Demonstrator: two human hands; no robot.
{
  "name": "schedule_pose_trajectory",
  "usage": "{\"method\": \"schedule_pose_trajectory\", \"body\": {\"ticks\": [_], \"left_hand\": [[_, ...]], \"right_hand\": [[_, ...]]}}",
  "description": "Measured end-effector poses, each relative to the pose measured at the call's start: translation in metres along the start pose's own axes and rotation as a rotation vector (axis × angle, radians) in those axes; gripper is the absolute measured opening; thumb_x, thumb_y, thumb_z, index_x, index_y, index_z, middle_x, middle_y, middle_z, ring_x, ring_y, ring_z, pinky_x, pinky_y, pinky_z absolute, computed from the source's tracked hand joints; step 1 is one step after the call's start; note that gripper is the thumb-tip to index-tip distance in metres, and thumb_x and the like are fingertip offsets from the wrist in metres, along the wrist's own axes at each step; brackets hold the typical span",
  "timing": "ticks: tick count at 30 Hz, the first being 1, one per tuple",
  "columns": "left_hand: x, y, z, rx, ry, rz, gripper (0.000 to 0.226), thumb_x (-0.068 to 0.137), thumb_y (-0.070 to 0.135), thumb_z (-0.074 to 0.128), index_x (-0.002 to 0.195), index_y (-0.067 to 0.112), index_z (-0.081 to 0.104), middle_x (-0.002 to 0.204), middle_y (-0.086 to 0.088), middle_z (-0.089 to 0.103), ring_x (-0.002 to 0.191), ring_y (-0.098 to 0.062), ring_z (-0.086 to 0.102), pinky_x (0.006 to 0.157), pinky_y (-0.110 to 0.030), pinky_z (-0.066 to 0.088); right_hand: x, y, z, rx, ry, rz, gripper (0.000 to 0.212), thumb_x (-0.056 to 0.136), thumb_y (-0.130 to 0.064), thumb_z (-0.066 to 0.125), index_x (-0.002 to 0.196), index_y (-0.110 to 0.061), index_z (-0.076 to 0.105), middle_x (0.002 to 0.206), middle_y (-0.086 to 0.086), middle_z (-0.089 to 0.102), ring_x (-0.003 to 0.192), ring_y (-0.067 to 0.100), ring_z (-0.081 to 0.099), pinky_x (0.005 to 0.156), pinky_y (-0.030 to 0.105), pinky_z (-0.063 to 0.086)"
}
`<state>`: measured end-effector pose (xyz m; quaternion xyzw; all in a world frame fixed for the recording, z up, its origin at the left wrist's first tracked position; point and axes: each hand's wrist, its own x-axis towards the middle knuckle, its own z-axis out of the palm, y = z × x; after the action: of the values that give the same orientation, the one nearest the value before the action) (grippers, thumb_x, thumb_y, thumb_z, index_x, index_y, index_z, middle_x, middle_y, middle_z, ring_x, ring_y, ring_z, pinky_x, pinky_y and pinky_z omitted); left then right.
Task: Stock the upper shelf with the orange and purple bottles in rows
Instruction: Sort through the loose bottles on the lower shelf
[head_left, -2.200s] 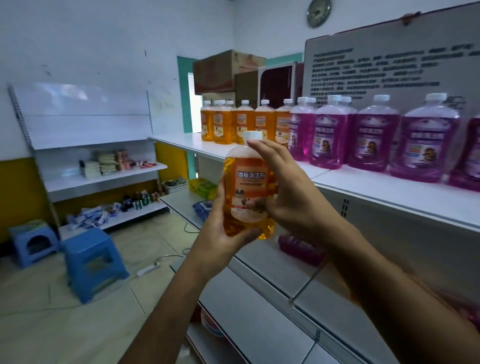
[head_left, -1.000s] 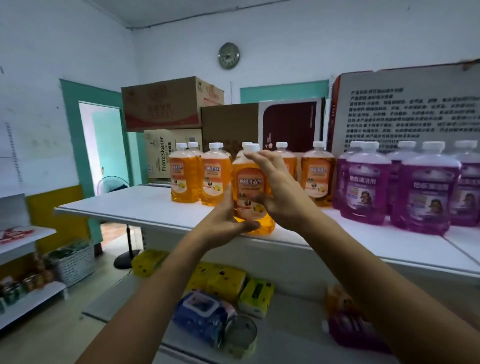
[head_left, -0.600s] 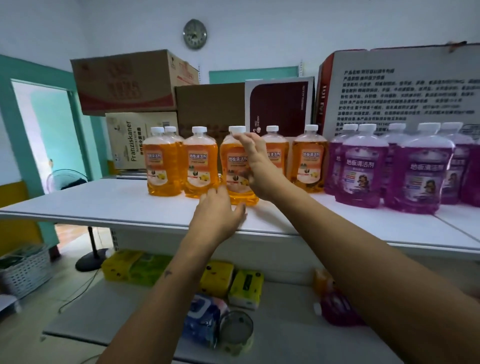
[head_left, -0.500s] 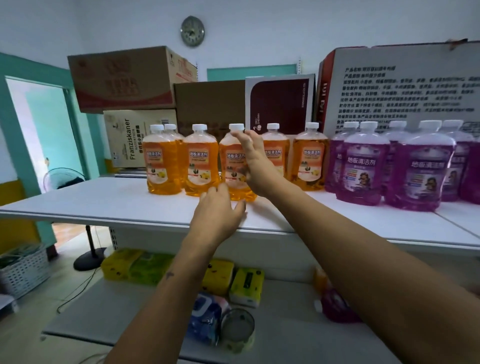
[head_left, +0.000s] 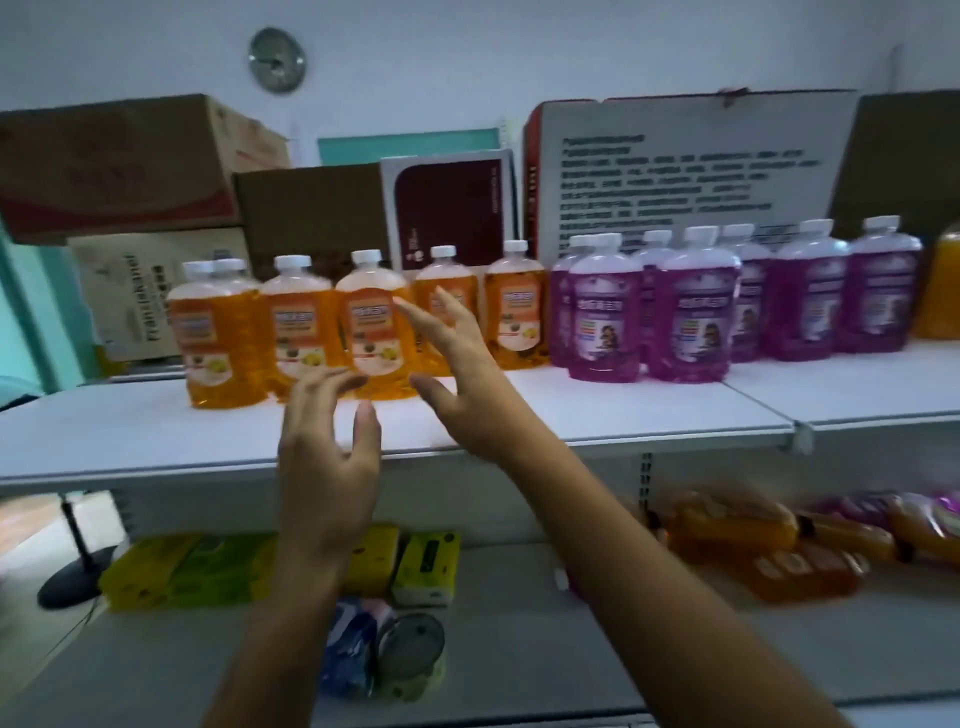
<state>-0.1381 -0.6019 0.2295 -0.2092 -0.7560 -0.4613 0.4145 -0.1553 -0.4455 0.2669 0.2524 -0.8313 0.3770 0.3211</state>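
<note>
both hands empty with fingers spread, the left hand and right hand flank the front orange bottle standing on the upper shelf just beyond the fingertips; likely heavy, rigid and slick, best gripped around its waist

This is a small shop. White metal retail shelving runs in tiers: the upper shelf carries identical orange bottles and purple bottles lined up with labels forward. The lower shelf holds yellow packets and a tin. Cardboard cartons of stock are stacked behind the bottles, under a wall clock.
</note>
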Motion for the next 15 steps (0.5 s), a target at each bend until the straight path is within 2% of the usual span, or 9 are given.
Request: {"method": "schedule_pose_trajectory", "body": {"ticks": [3,5,7,9,11,13,15], "left_hand": [[-0.066,0.028,0.016,-0.181,-0.028,0.037,0.028,0.096,0.024,0.050,0.122,0.025,0.058,0.134,0.003,0.051,0.131,-0.016,0.048,0.106,-0.045,0.044],[-0.107,0.042,0.034,-0.266,-0.110,0.047,0.029,0.093,0.025,0.050,0.120,0.021,0.061,0.134,0.001,0.052,0.131,-0.020,0.049,0.104,-0.049,0.044],[-0.137,0.052,0.056,-0.334,-0.191,0.035,0.028,0.091,0.026,0.050,0.116,0.019,0.062,0.132,-0.003,0.055,0.128,-0.020,0.051,0.102,-0.045,0.045],[-0.157,0.059,0.080,-0.371,-0.283,-0.040,0.026,0.090,0.028,0.051,0.114,0.026,0.061,0.130,0.001,0.056,0.126,-0.011,0.051,0.100,-0.036,0.045],[-0.174,0.061,0.104,-0.400,-0.397,-0.152,0.024,0.091,0.027,0.054,0.113,0.036,0.058,0.130,0.013,0.053,0.123,0.002,0.049,0.097,-0.027,0.045],[-0.189,0.063,0.126,-0.403,-0.518,-0.247,0.018,0.097,0.035,0.052,0.114,0.042,0.057,0.129,0.017,0.050,0.121,0.009,0.046,0.095,-0.019,0.044],[-0.202,0.064,0.143,-0.401,-0.613,-0.326,0.022,0.093,0.046,0.051,0.114,0.047,0.055,0.129,0.017,0.049,0.118,0.013,0.044,0.083,-0.003,0.041]], "right_hand": [[-0.082,-0.006,-0.029,0.191,0.142,0.080,0.049,0.100,-0.017,0.056,0.142,-0.041,0.046,0.156,-0.011,0.032,0.143,0.007,0.036,0.112,0.037,0.043],[-0.138,-0.009,-0.047,0.259,0.256,0.126,0.043,0.099,-0.014,0.056,0.135,-0.039,0.055,0.147,-0.012,0.046,0.134,0.013,0.049,0.104,0.030,0.049],[-0.188,-0.007,-0.063,0.229,0.376,0.170,0.037,0.098,-0.011,0.055,0.127,-0.032,0.063,0.138,-0.007,0.057,0.129,0.020,0.056,0.099,0.026,0.050],[-0.227,0.002,-0.079,0.156,0.429,0.268,0.032,0.097,-0.010,0.055,0.120,-0.030,0.066,0.132,-0.006,0.061,0.126,0.020,0.057,0.095,0.023,0.051],[-0.256,0.016,-0.095,0.072,0.436,0.419,0.034,0.097,-0.010,0.055,0.116,-0.035,0.066,0.129,-0.012,0.061,0.124,0.013,0.058,0.093,0.018,0.050],[-0.281,0.031,-0.112,0.022,0.465,0.573,0.036,0.098,-0.006,0.056,0.114,-0.038,0.064,0.125,-0.017,0.062,0.118,0.006,0.060,0.092,0.017,0.051],[-0.302,0.046,-0.128,-0.006,0.513,0.695,0.040,0.097,-0.004,0.057,0.114,-0.040,0.063,0.121,-0.017,0.063,0.114,0.002,0.060,0.090,0.016,0.051]]}}
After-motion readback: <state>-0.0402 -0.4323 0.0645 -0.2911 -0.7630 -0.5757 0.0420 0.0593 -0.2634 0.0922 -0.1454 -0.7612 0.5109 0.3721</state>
